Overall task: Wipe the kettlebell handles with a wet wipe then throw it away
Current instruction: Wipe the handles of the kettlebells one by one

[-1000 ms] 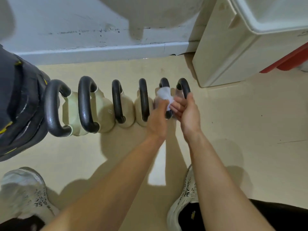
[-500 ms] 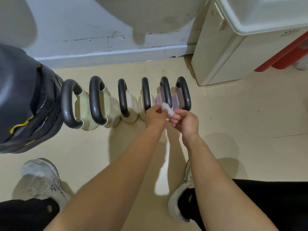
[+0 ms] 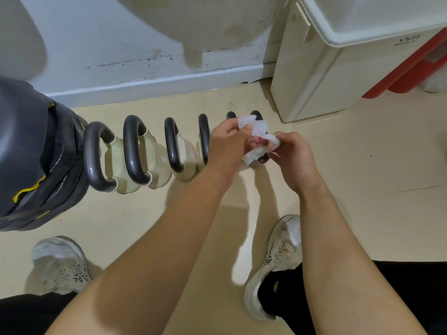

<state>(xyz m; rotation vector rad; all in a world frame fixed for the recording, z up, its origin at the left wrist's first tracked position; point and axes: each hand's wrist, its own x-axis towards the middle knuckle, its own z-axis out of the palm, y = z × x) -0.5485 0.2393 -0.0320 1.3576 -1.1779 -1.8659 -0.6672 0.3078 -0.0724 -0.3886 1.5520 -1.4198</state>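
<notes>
Crumpled white wet wipe [image 3: 257, 136] stretched between both hands.

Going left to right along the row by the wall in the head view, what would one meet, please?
Dark bag → largest kettlebell handle → second handle → third handle → left hand → wet wipe → right hand → cream cabinet.

Dark grey stack of weight plates [image 3: 31, 151] with yellow markings at left edge, standing on beige floor [image 3: 362, 189]. Pale wall [image 3: 108, 32] behind, scuffed, with light skirting board [image 3: 157, 83] along its foot. Cream cabinet [image 3: 314, 76] at upper right, white rimmed top. Red object [image 3: 411, 66] just beyond cabinet, partly hidden. Two white speckled sneakers: left one [image 3: 60, 264] lower left, right one [image 3: 278, 262] lower centre-right with black sock. Black trouser legs [image 3: 399, 286] at bottom corners.
</notes>
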